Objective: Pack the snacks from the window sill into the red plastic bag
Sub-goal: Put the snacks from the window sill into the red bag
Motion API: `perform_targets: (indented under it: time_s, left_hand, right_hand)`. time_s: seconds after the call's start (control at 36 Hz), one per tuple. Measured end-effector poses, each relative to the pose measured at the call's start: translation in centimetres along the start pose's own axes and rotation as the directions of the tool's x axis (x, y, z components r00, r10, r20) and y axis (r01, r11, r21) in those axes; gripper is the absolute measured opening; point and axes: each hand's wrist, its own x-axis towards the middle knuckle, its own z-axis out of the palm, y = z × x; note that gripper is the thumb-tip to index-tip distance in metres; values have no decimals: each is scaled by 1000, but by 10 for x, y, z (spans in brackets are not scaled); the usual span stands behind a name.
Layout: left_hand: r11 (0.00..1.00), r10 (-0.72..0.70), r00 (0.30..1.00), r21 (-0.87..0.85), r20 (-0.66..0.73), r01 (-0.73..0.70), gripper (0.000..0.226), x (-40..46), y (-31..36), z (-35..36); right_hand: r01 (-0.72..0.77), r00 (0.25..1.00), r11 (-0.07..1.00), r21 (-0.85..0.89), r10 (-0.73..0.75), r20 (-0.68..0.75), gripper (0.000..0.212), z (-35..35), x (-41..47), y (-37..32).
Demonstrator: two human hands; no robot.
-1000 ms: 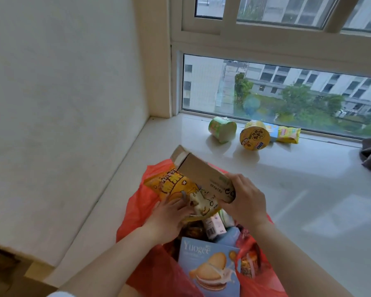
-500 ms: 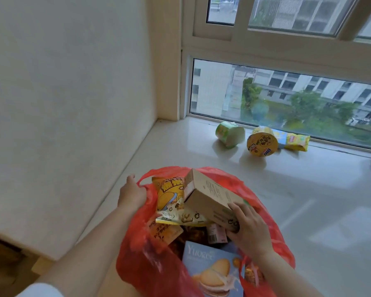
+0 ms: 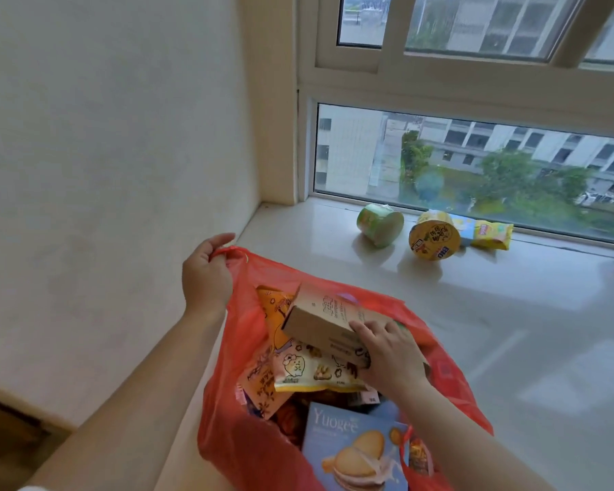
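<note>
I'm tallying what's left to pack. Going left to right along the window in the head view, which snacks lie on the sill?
green cup → yellow cup → yellow packet

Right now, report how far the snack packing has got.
Done: several packets and a blue biscuit box sit in the red bag. In hand: right hand lowers a brown box; left hand holds the bag handle. Left: green cup, yellow cup and yellow packet on the sill.

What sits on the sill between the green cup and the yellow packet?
In the head view, a yellow round tub lies on its side between the green cup and yellow packet.
</note>
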Motion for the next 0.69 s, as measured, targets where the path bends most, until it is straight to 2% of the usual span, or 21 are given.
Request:
perform_targets:
  time_s: [0.11, 0.22, 0.33, 0.42, 0.53, 0.61, 0.67, 0.69]
  left_hand:
    - [993, 51, 999, 109, 14, -52, 37, 1, -3, 0]
    - [993, 3, 999, 117, 43, -8, 32, 4, -10, 3]
    - [991, 17, 1000, 134, 15, -19, 36, 15, -7, -6]
    - [997, 38, 999, 72, -10, -37, 37, 21, 2, -10]
    - [983, 175, 983, 50, 45, -177, 38, 5, 6, -3]
    - [970, 170, 981, 162, 99, -184, 35, 1, -6, 0]
    - [939, 122, 984, 306, 128, -156, 24, 2, -15, -4]
    - [911, 106, 984, 383, 141, -152, 20, 3, -20, -7]
  right_hand:
    - [-56, 997, 997, -58, 59, 50, 60, -10, 8, -14]
    - [-95, 993, 994, -58, 99, 58, 54, -9, 15, -46]
    - [-270, 945, 956, -119, 286, 157, 47, 2, 14, -48]
    - [-332, 924, 928, -170, 356, 142, 50, 2, 7, -33]
    - [-305, 925, 945, -123, 324, 200, 57, 9, 2, -27]
    - [-311, 901, 941, -138, 337, 274, 79, 13, 2, -27]
    - [-278, 924, 948, -157, 309, 227, 85, 13, 3, -30]
    - [-240, 955, 962, -132, 259, 147, 83, 12, 3, -32]
